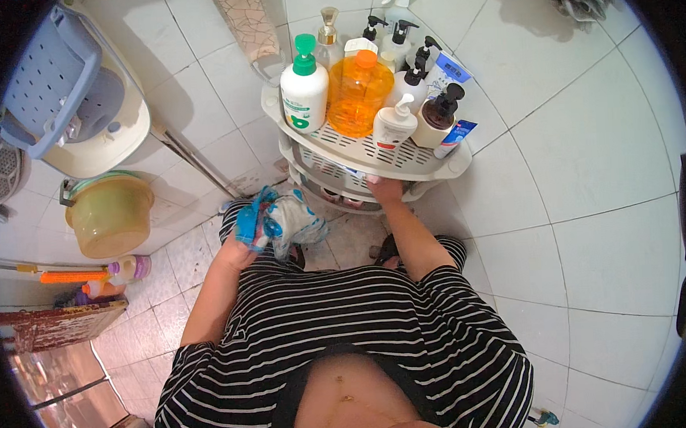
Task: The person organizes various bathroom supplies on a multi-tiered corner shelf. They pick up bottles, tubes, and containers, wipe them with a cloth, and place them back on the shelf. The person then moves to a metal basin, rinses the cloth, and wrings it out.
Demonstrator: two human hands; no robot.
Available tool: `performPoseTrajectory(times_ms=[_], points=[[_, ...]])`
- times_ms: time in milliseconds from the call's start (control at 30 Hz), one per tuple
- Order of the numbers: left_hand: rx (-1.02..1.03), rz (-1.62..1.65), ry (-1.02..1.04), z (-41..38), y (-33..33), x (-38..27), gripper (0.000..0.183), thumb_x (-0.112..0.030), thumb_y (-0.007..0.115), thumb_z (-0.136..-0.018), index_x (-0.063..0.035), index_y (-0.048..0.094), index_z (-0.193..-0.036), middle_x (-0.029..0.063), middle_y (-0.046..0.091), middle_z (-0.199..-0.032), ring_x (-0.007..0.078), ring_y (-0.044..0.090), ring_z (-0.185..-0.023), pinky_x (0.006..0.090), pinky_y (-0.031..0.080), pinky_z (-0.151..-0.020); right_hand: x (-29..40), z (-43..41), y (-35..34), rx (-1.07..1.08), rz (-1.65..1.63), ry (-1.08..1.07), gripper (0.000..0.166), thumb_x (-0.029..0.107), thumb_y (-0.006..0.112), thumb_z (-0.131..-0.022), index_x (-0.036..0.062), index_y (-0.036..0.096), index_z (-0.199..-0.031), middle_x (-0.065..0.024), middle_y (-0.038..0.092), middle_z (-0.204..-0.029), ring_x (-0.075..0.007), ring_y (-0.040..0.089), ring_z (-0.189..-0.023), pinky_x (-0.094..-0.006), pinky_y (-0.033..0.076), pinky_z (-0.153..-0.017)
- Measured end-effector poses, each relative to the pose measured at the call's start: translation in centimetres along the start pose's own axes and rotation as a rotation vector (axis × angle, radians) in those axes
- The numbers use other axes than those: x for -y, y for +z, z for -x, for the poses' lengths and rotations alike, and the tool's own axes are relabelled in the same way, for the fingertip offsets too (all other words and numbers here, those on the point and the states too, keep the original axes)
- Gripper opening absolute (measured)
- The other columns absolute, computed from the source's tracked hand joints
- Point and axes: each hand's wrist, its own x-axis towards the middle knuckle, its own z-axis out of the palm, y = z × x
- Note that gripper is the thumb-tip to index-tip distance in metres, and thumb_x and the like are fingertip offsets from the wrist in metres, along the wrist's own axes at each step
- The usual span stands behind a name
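Low on the left, my left hand (238,253) is closed on a crumpled plastic bag (288,219), clear and white with blue patches. My right hand (385,189) reaches in beneath the top tier of a white plastic corner shelf (415,168); its fingers are mostly hidden, so what it touches cannot be told. On the top tier above it stand a white pump bottle with a green pump (305,95), a big bottle of orange liquid (359,95), a small white pump bottle (393,125), a brown and cream pump bottle (437,121) and a blue and white tube (455,139).
A white washbasin (127,146) with a blue plastic basket (50,72) is at the upper left. A yellowish plastic bucket (110,215) hangs beneath it. Cleaning bottles (130,268) stand by a worn wooden door edge (66,326). Tiled wall (593,163) rises on the right.
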Motion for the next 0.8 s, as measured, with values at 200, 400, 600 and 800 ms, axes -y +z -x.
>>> performPoseTrajectory(times_ms=[200,400,600,800], points=[[0.018,-0.04,-0.063,-0.3,1.1,0.2,0.052,-0.024,0.066,-0.087,-0.0029,0.049,-0.132,0.0028,0.055,-0.119,0.014,0.051,-0.105,0.0304,0.041,-0.095,3.7,4.7,-7.9,-0.018,-0.182,-0.051,0.072,0.03,0.076,-0.064,0.0045,0.05,-0.126,-0.0189,0.059,-0.118,-0.04,0.058,-0.106,-0.0483,0.047,-0.091],[0.028,-0.056,0.098,-1.1,9.8,-4.6,0.059,-0.024,0.068,-0.084,-0.0022,0.046,-0.134,0.0071,0.053,-0.128,0.0188,0.051,-0.115,0.0338,0.038,-0.102,8.8,8.1,-20.6,-0.074,-0.924,0.082,0.07,0.023,0.082,-0.064,0.0023,0.049,-0.122,-0.0148,0.059,-0.112,-0.0267,0.059,-0.104,-0.0375,0.045,-0.093],[0.154,-1.076,0.869,-3.1,18.0,-7.5,0.055,-0.02,0.066,-0.083,-0.0045,0.046,-0.132,0.0123,0.052,-0.128,0.0286,0.051,-0.117,0.0397,0.039,-0.101,16.2,4.0,-30.3,-0.187,-1.458,-0.084,0.083,0.047,0.067,-0.084,0.0002,0.026,-0.139,-0.0135,0.044,-0.127,-0.0212,0.048,-0.114,-0.0341,0.039,-0.097],[0.101,-0.461,0.629,-2.5,23.6,-12.1,0.046,-0.021,0.062,-0.088,-0.008,0.048,-0.129,0.0114,0.05,-0.13,0.0272,0.048,-0.121,0.0403,0.038,-0.102,18.3,1.5,-35.1,-0.315,-1.412,-0.136,0.065,0.045,0.046,-0.097,-0.0023,0.026,-0.138,-0.0158,0.044,-0.125,-0.0225,0.047,-0.113,-0.0336,0.036,-0.099]])
